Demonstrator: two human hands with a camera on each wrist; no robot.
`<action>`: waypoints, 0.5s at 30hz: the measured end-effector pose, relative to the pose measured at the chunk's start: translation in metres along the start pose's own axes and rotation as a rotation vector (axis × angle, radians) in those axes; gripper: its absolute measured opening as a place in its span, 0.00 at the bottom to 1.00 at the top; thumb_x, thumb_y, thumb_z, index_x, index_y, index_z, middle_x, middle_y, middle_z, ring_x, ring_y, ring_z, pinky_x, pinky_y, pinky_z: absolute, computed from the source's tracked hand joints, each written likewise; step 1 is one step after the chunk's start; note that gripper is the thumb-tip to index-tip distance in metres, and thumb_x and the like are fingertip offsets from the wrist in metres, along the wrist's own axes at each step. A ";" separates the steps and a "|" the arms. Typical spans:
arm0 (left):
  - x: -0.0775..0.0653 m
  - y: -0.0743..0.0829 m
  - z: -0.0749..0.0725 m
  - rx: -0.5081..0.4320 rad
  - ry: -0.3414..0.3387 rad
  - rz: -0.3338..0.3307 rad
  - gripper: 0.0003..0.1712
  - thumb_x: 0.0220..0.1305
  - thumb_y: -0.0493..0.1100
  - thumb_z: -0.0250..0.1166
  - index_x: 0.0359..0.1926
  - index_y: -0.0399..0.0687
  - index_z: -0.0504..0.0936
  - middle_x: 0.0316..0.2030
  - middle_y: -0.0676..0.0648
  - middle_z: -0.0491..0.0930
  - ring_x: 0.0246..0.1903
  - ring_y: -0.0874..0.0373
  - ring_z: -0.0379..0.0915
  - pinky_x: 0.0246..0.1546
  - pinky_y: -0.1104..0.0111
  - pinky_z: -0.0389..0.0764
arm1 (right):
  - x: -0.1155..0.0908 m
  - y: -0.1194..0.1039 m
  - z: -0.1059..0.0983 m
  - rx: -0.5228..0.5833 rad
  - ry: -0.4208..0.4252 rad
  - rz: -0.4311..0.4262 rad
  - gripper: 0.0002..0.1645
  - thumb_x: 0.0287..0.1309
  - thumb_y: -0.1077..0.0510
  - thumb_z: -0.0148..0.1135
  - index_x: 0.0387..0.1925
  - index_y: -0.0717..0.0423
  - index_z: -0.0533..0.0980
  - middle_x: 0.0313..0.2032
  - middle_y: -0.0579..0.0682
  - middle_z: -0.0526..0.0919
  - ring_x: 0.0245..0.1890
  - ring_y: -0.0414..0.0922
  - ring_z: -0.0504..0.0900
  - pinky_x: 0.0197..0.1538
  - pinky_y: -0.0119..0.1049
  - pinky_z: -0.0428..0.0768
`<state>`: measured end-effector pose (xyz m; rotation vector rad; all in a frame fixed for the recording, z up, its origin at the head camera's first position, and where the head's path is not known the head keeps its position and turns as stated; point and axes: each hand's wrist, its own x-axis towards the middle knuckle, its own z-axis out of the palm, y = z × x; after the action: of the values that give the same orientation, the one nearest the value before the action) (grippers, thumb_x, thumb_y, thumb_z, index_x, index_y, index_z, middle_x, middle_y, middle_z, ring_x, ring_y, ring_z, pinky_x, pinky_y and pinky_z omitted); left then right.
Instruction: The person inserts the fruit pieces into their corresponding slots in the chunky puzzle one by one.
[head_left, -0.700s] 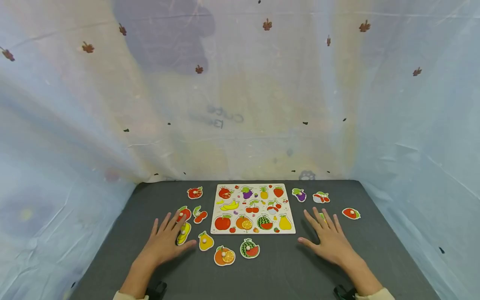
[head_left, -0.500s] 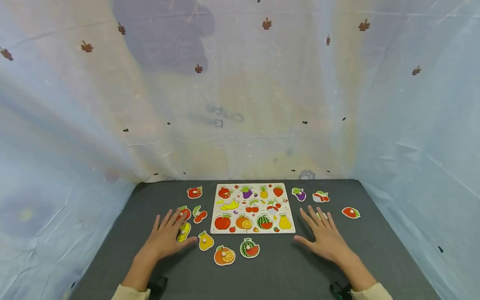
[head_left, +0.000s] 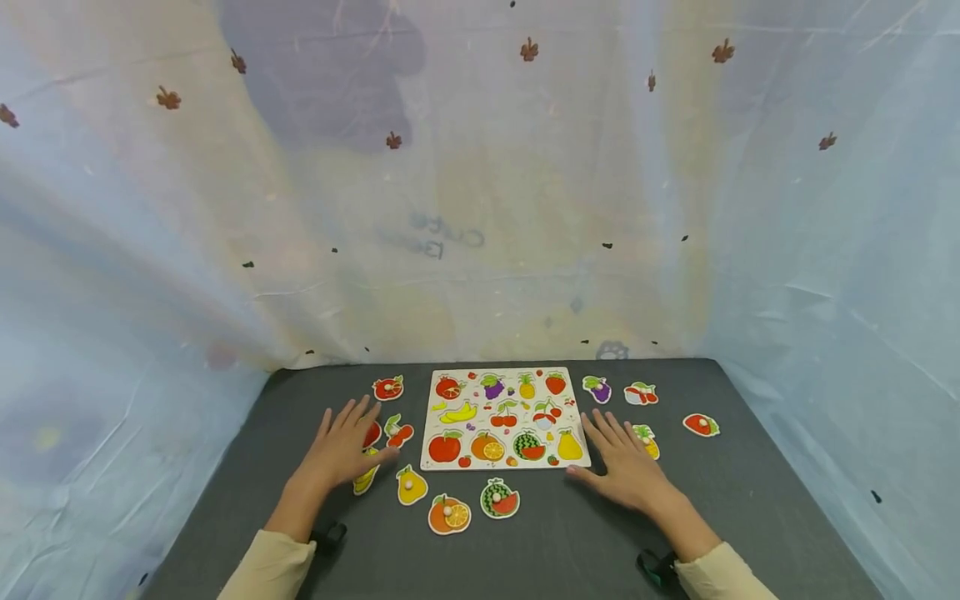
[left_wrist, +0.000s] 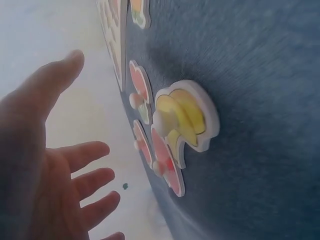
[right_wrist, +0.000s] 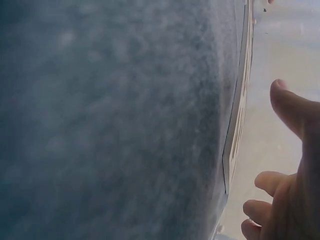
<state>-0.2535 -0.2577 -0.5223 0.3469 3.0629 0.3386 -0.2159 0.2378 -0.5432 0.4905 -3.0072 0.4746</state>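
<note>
The board point(head_left: 514, 376) is laid flat near the table's point(head_left: 555, 550) far edge. Beside its right edge the right hand point(head_left: 628, 471) is held raised, fingers spread; the pineapple point(head_left: 649, 447) is seen just past it. On the other side, the left hand point(head_left: 339, 446) is held above the table, its fingers parted wide, by the banana point(head_left: 365, 481) and the partly hidden apple point(head_left: 372, 434). Near these are set the cherries point(head_left: 402, 436) and pear point(head_left: 412, 486). Before the board, the orange point(head_left: 450, 516) and watermelon point(head_left: 500, 500) are placed. Behind, a pale curtain point(head_left: 495, 192) is hung.
</note>
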 end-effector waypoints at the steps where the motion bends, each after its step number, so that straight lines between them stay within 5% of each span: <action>1: 0.004 -0.001 0.000 0.001 0.002 0.000 0.58 0.68 0.73 0.67 0.82 0.39 0.62 0.82 0.31 0.54 0.81 0.29 0.47 0.77 0.30 0.39 | 0.002 -0.001 0.000 0.002 -0.006 0.000 0.61 0.66 0.23 0.63 0.83 0.58 0.59 0.83 0.64 0.56 0.82 0.66 0.54 0.80 0.67 0.50; 15: 0.049 -0.009 -0.009 0.048 -0.025 -0.013 0.52 0.73 0.67 0.65 0.81 0.36 0.63 0.81 0.30 0.57 0.80 0.30 0.53 0.79 0.35 0.44 | 0.022 -0.008 0.002 0.046 -0.099 0.006 0.64 0.67 0.25 0.63 0.83 0.65 0.54 0.83 0.64 0.54 0.84 0.62 0.53 0.82 0.64 0.50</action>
<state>-0.3037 -0.2570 -0.5162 0.3297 3.0517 0.2582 -0.2336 0.2230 -0.5409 0.5230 -3.0995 0.5360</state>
